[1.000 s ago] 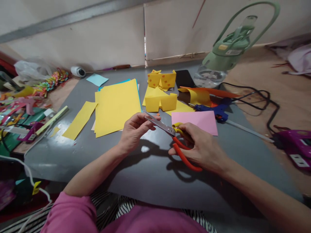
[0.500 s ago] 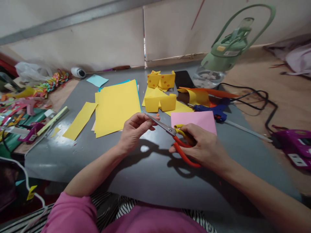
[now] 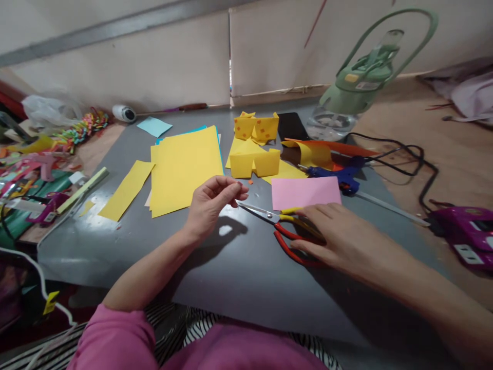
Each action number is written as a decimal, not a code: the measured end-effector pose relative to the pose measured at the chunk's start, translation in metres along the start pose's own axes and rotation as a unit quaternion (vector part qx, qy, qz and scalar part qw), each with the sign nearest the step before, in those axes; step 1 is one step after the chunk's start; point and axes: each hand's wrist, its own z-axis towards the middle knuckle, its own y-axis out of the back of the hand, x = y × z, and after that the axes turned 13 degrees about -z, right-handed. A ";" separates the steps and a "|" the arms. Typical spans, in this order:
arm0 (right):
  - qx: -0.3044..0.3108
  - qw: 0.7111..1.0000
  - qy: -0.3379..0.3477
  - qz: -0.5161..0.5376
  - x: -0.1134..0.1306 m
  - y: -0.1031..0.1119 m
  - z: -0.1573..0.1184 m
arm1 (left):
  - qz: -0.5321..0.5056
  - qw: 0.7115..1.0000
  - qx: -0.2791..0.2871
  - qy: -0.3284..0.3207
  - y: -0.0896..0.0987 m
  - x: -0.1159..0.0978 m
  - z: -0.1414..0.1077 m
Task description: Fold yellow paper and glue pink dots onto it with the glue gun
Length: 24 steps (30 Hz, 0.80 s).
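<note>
My left hand (image 3: 215, 203) is raised over the table's middle, thumb and fingertips pinched together. A tiny reddish bit shows at the fingertips, too small to name. My right hand (image 3: 333, 234) is at the handles of a pair of scissors (image 3: 273, 218), thumb low and fingers over the yellow and red grips. The scissors lie low at the tabletop, blades pointing left, the tip just under my left fingertips. Behind the scissors a pink paper sheet (image 3: 306, 191) lies flat. Beyond my left hand stand folded yellow paper glasses (image 3: 254, 163) and a spotted yellow pair (image 3: 256, 127).
A stack of yellow paper (image 3: 187, 172) and a yellow strip (image 3: 127, 191) lie left on the grey table (image 3: 231, 288). To the right are a blue glue gun (image 3: 337, 177), its black cord and a green-topped bottle (image 3: 350, 92). A dark phone-like slab (image 3: 292, 126) lies behind.
My right hand has lowered the scissors to the tabletop and moved slightly right, its fingers loosening round the handles. The blades have drawn away from my left fingertips, which stay pinched.
</note>
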 end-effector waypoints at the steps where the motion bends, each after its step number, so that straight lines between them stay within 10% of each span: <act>1: -0.020 0.999 0.030 -0.004 0.002 0.005 0.001 | 0.012 1.000 0.014 0.001 0.000 0.000 -0.001; 11: -0.203 0.971 0.124 0.018 0.045 0.018 0.051 | 0.166 0.976 0.094 -0.104 0.000 0.007 -0.011; 19: -0.193 0.962 0.116 -0.152 0.050 0.011 0.048 | 0.383 0.866 0.122 -0.296 0.004 0.016 -0.011; 24: -0.177 0.981 0.054 0.050 0.049 0.008 0.056 | 0.274 0.934 0.096 -0.210 0.001 0.010 -0.011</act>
